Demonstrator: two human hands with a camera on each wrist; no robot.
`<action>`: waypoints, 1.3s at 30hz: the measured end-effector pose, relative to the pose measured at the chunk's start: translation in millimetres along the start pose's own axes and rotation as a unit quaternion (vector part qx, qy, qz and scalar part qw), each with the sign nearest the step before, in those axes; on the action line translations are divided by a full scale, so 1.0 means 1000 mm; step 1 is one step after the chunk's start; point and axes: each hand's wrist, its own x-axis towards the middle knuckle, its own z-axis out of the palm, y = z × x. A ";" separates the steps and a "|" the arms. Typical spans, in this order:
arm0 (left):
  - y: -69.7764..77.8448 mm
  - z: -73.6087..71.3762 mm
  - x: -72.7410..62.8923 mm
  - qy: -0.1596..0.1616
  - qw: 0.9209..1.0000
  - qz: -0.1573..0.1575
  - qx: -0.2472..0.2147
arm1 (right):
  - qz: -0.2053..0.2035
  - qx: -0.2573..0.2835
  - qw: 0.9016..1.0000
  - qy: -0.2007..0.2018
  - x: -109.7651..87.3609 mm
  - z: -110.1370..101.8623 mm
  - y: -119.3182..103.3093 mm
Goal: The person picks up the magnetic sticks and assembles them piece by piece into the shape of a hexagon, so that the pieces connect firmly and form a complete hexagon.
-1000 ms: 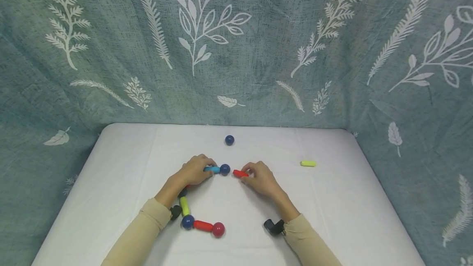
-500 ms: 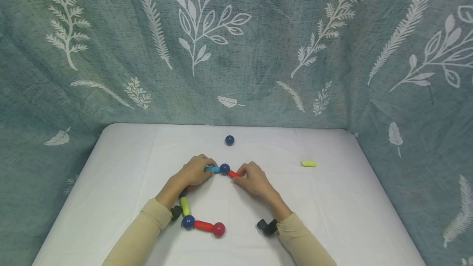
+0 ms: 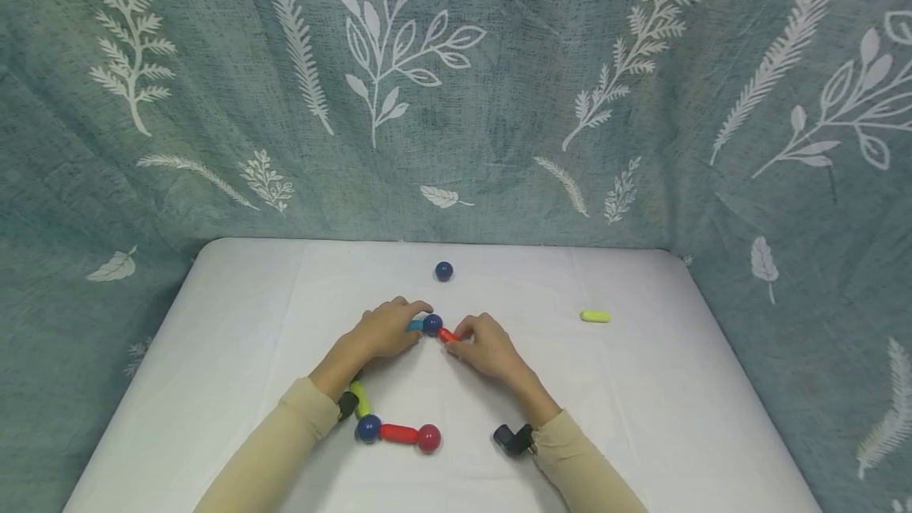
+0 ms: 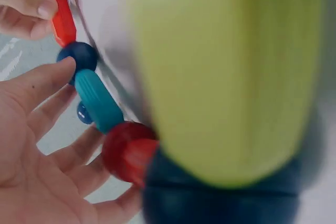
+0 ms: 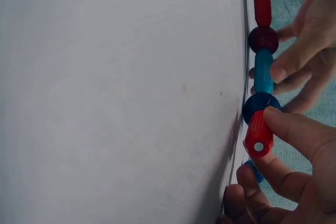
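My right hand (image 3: 484, 347) pinches a red magnetic rod (image 5: 258, 129) between thumb and fingers; a metal dot shows on its near end. The rod's other end meets a dark blue ball (image 3: 432, 324). Left of that ball runs a light blue rod (image 4: 97, 100), then a dark red ball (image 4: 122, 153). My left hand (image 3: 385, 329) holds the chain loosely around the light blue rod and blue ball, thumb in front, fingers spread behind. A yellow-green rod (image 4: 226, 77) looms close to the left wrist camera. From the head, my left hand hides part of the chain.
The chain's near part has a blue ball (image 3: 369, 428), a red rod (image 3: 399, 434) and a red ball (image 3: 429, 438). A loose blue ball (image 3: 444, 271) lies at the back, a loose yellow-green rod (image 3: 594, 316) at right, both on the white table (image 3: 684, 402).
My right hand has moved left, bringing the red rod to the blue ball. My left hand has shifted slightly right, its fingers reaching toward the ball; the near part of the chain has shifted right too.
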 end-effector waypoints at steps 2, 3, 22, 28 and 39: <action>0.005 -0.002 0.000 -0.006 1.000 -0.001 0.007 | 0.001 0.000 1.000 0.000 0.000 0.000 0.000; 0.007 -0.003 -0.001 -0.009 1.000 -0.002 0.011 | 0.001 0.000 1.000 -0.001 0.000 0.000 0.000; 0.020 0.006 0.017 -0.032 0.997 0.021 0.059 | -0.013 0.016 1.000 -0.006 0.006 0.004 0.000; 0.019 0.006 0.017 -0.027 0.998 0.026 0.050 | -0.016 0.013 1.000 0.000 0.012 -0.001 0.006; 0.017 0.004 0.018 -0.035 0.998 0.026 0.045 | 0.022 0.064 0.992 0.108 0.066 -0.018 0.006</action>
